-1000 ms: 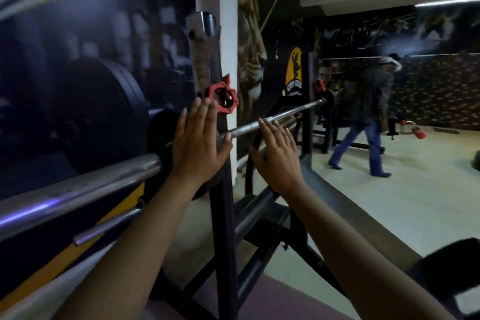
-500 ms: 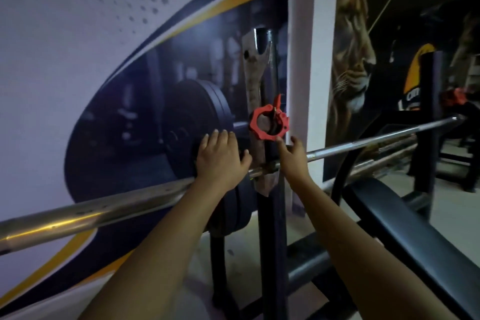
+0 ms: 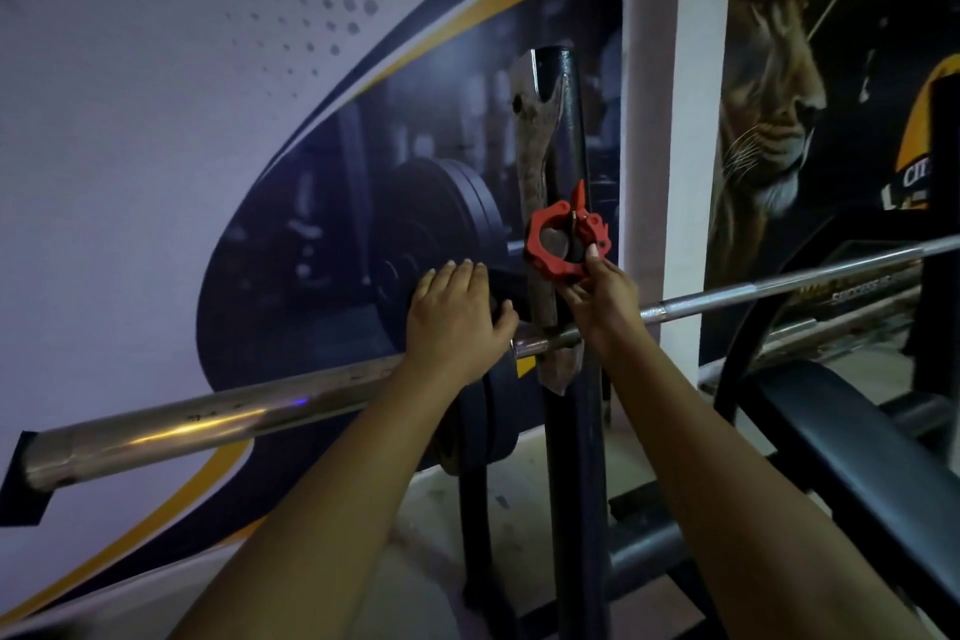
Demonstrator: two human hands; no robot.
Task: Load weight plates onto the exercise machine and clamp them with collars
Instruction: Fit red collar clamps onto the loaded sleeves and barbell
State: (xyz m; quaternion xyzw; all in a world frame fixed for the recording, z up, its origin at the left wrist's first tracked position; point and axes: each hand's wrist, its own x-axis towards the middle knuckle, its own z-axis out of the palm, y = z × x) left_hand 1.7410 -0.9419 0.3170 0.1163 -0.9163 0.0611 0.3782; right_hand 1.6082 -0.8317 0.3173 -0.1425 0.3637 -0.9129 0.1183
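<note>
Right grip (image 3: 597, 299) apparently pinching red collar (image 3: 566, 244) on upright (image 3: 574, 379).

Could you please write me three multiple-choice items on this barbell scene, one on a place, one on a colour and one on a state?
1. Where is the collar?
A. around the rack upright
B. clamped at the sleeve's free end
C. on the bench pad

2. What colour is the collar?
A. black
B. red
C. silver

3. What is the left hand doing?
A. lifting a plate off the floor
B. hanging free
C. resting flat on the black plates on the barbell

Answers: 1 A, the ring sits around the dark post above the bar, with the right hand touching it. 2 B, it is plainly red. 3 C, the palm lies open against the plates.
</note>
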